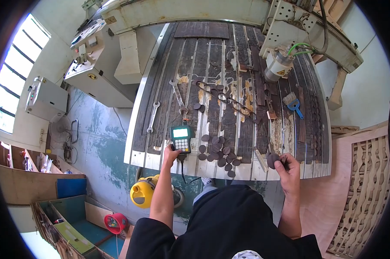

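Observation:
My left hand (171,154) grips the lower left of a handheld controller (181,143) with a lit screen and a keypad, its thumb over the lower keys. The controller is at the table's near edge, and a cable hangs from its bottom. In my right hand (290,169), closed, is a dark round wooden disc (272,160), above the table's front right part. A thin shaft juts up beside that disc; I cannot tell what it belongs to. Between my hands several loose dark discs (221,162) lie scattered. Two more discs (197,106) lie farther back.
A slotted machine table (136,159) spans the middle, under a gantry with a spindle (278,64). On it lie two wrenches (153,117) (177,96), a blue brush (293,105), a pale wood strip (261,159) and cut wooden strips. A yellow canister (144,191) stands on the floor.

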Demonstrator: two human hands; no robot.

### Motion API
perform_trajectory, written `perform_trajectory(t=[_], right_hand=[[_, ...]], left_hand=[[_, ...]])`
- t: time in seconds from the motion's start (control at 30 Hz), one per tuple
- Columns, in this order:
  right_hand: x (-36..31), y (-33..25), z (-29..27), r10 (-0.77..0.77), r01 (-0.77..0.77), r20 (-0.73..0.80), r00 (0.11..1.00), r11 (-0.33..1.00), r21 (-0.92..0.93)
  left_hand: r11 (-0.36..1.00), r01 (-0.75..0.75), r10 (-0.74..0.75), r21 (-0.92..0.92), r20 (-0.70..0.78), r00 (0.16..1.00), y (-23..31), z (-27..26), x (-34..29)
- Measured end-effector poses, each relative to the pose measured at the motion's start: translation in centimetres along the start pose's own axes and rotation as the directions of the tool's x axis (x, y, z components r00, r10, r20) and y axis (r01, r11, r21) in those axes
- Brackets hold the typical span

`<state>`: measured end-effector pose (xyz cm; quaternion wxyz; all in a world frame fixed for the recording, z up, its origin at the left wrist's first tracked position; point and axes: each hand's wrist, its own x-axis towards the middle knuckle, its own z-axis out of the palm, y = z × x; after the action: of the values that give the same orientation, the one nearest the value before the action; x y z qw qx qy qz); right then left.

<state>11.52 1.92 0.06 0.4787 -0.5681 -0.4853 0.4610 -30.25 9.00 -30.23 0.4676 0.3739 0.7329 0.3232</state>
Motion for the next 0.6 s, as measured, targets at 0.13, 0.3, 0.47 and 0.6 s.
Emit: perform_trajectory(t=[0.13, 0.3, 0.47, 0.6], right_hand=[[0.0, 0.0, 0.0, -0.008, 0.008, -0.001, 1.000, 1.000, -0.012], [-0.2, -0.5, 0.3, 0.016, -0.016, -0.002, 1.000, 1.000, -0.015], [-0.3, -0.3, 0.2, 0.016, -0.016, 0.007, 1.000, 1.000, -0.007], [-0.4, 0.5, 0.0, 0.013, -0.013, -0.011, 1.000, 1.000, -0.025]], left_hand=[[0.999, -0.006, 0.005, 0.053, 0.020, 1.000, 0.4, 0.0, 0.1], [0.998, -0.017, 0.018, -0.064, 0.021, 1.000, -1.2, 0.1, 0.8], [0.998, 0.000, 0.002, -0.066, 0.035, 0.999, -1.0, 0.2, 0.9], [1.000, 0.016, -0.015, -0.013, 0.037, 0.999, -0.2, 0.2, 0.7]])
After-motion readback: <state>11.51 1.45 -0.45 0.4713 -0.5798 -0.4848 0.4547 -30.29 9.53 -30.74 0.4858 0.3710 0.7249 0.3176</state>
